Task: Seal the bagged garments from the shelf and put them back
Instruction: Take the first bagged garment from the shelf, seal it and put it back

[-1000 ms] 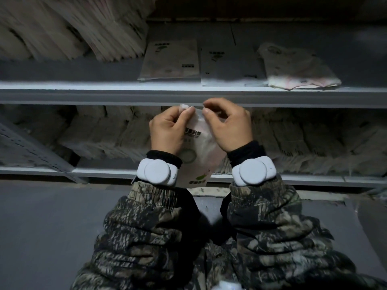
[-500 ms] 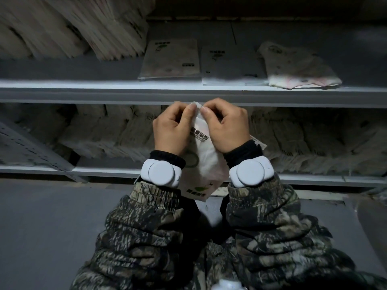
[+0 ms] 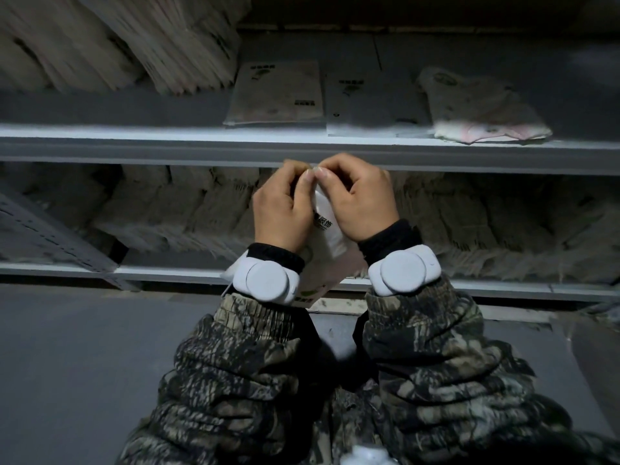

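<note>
I hold a white bagged garment (image 3: pixel 327 234) with printed dark characters upright in front of the shelf rail (image 3: pixel 167 149). My left hand (image 3: pixel 285 209) and my right hand (image 3: pixel 359 203) pinch its top edge together, thumbs touching at the middle. The bag hangs down between my wrists, and its lower corner shows below the left wristband. On the upper shelf lie a flat bagged garment (image 3: pixel 275 92), a second flat bag (image 3: pixel 372 102) beside it, and a rumpled bagged garment (image 3: pixel 483 109) to the right.
Leaning stacks of bagged garments (image 3: pixel 134 38) fill the upper shelf's left side. The lower shelf (image 3: pixel 167 273) holds dense rows of bags (image 3: pixel 469 229). A slanted perforated metal brace (image 3: pixel 50 236) stands at the left. Grey floor lies below.
My hands have drawn closer along the bag's top edge until the thumbs meet. The bag has turned a little and hangs lower between my wrists.
</note>
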The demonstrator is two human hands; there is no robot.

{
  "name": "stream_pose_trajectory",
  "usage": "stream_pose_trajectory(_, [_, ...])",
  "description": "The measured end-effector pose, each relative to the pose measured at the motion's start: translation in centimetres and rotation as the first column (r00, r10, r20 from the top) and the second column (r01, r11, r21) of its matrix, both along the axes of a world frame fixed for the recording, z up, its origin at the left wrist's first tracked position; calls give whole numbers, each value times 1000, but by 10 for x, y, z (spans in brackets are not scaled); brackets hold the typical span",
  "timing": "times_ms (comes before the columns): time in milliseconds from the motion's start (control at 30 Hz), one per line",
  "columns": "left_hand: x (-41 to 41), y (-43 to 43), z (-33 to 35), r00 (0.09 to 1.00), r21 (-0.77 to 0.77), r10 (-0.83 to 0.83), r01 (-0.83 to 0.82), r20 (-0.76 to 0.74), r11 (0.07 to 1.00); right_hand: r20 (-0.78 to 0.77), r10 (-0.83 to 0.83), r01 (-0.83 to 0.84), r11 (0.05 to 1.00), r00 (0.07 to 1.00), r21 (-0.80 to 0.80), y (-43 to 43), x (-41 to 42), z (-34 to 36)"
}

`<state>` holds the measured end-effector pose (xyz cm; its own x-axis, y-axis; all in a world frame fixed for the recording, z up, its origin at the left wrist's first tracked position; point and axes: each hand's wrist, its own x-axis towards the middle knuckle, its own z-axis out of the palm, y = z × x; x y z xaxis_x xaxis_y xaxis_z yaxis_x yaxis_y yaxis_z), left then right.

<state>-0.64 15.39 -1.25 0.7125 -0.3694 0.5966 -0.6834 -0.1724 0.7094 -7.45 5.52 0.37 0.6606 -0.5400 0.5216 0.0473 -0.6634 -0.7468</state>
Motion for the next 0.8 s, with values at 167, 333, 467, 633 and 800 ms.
stream_pose_trajectory(167, [-2, -2, -4, 999, -37, 39, -40, -29, 998, 7, -15, 15, 999, 1000, -40, 0, 1, -1])
stream_pose_trajectory(333, [-2, -1, -4, 998, -48, 50, -52, -42, 998, 1, 2, -2, 998, 1000, -66, -2, 1, -2])
stream_pose_trajectory(467, [6, 4, 0, 991, -65, 98, -104, -90, 992, -57, 34, -39, 995, 998, -90, -12, -6, -4])
stream_pose_trajectory(633, [9, 6, 5, 988, -92, 116, -126, -103, 988, -41, 58, -62, 992, 997, -107, -17, -10, -3])
stream_pose_trajectory(800, [20, 11, 8, 970, -110, 161, -183, -182, 977, -53, 22, -29, 992, 998, -127, -28, -18, -5])
